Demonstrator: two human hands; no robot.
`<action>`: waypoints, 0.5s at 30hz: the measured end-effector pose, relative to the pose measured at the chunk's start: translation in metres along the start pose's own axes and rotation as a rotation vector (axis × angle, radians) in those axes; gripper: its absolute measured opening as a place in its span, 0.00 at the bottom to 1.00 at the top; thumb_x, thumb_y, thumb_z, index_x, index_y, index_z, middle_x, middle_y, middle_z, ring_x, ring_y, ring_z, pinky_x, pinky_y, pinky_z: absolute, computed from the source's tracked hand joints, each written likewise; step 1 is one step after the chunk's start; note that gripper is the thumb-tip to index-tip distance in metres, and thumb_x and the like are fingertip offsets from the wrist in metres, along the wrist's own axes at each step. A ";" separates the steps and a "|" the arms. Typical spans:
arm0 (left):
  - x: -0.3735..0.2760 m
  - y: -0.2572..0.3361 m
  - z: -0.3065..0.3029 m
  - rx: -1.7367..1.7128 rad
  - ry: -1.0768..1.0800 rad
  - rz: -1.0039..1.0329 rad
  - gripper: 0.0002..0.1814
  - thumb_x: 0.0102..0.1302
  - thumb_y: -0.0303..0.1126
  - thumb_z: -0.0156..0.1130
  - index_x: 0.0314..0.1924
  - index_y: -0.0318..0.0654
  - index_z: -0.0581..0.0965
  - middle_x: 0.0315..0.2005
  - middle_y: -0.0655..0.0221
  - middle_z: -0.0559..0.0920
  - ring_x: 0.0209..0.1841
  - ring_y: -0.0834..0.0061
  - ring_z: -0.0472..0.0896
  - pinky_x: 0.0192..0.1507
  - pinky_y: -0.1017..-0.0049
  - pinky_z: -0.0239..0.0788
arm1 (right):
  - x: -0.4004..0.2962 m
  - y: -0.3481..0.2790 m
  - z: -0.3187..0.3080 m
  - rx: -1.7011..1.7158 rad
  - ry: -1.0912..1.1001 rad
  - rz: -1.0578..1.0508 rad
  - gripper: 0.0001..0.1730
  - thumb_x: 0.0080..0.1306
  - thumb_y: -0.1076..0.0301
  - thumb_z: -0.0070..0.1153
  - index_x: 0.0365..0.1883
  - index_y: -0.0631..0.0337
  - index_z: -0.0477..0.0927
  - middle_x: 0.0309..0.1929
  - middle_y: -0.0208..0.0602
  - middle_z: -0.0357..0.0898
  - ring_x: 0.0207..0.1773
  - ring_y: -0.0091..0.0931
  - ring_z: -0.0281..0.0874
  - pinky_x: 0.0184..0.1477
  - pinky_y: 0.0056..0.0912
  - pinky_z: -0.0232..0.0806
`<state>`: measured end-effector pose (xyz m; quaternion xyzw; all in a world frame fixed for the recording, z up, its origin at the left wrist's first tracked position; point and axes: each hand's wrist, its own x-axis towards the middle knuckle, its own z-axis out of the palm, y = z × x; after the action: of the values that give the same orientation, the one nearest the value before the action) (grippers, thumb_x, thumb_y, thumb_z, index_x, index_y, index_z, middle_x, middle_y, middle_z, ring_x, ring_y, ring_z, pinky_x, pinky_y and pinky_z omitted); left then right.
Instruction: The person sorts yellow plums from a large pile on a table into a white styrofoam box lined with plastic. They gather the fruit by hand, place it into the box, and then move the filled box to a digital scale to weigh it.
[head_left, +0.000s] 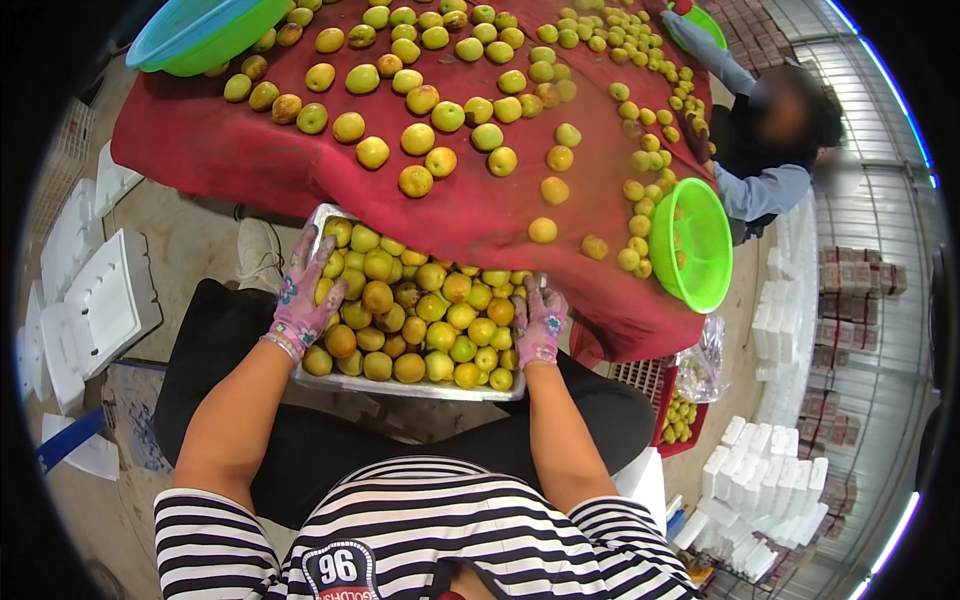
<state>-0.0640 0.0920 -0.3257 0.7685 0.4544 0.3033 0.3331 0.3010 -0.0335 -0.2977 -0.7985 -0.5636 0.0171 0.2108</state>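
A white foam box (420, 390) full of yellow-green fruit (441, 336) rests at my lap, against the edge of a table covered in red cloth (360, 180). My left hand (302, 296), in a pink flowered glove, grips the box's left side with the fingers spread over its rim. At the right end, my right hand (540, 319), gloved alike, holds the other side, its fingertips near the rim and fruit. Loose fruit, some with brown patches, lies scattered over the cloth.
A green basket (691, 244) stands at the table's right edge, blue and green basins (202, 37) at the upper left. A co-worker (750, 150) reaches over the table. Foam boxes (112, 300) lie at left; a red crate (686, 442) of fruit stands below right.
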 end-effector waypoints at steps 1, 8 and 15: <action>-0.001 -0.002 0.001 0.008 0.006 0.013 0.37 0.62 0.35 0.62 0.72 0.51 0.62 0.71 0.48 0.55 0.72 0.45 0.56 0.71 0.58 0.52 | 0.001 0.001 -0.001 0.011 -0.004 0.004 0.20 0.64 0.66 0.58 0.55 0.57 0.78 0.47 0.47 0.74 0.49 0.43 0.71 0.49 0.46 0.68; -0.004 -0.006 0.004 0.064 0.047 -0.055 0.33 0.64 0.33 0.57 0.70 0.49 0.65 0.71 0.51 0.58 0.69 0.45 0.61 0.69 0.60 0.57 | -0.006 -0.032 -0.008 -0.224 -0.067 -0.264 0.34 0.68 0.56 0.48 0.69 0.63 0.62 0.70 0.52 0.62 0.73 0.57 0.52 0.72 0.61 0.47; 0.006 0.005 0.001 0.285 -0.042 0.072 0.29 0.67 0.39 0.50 0.69 0.53 0.66 0.70 0.54 0.61 0.68 0.41 0.59 0.71 0.51 0.49 | 0.000 -0.173 -0.001 0.310 -0.348 -0.609 0.35 0.58 0.65 0.64 0.64 0.54 0.69 0.62 0.49 0.71 0.54 0.43 0.75 0.54 0.45 0.73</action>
<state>-0.0584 0.0957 -0.3217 0.8300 0.4579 0.2313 0.2189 0.1470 0.0144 -0.2355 -0.5384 -0.7930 0.1743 0.2258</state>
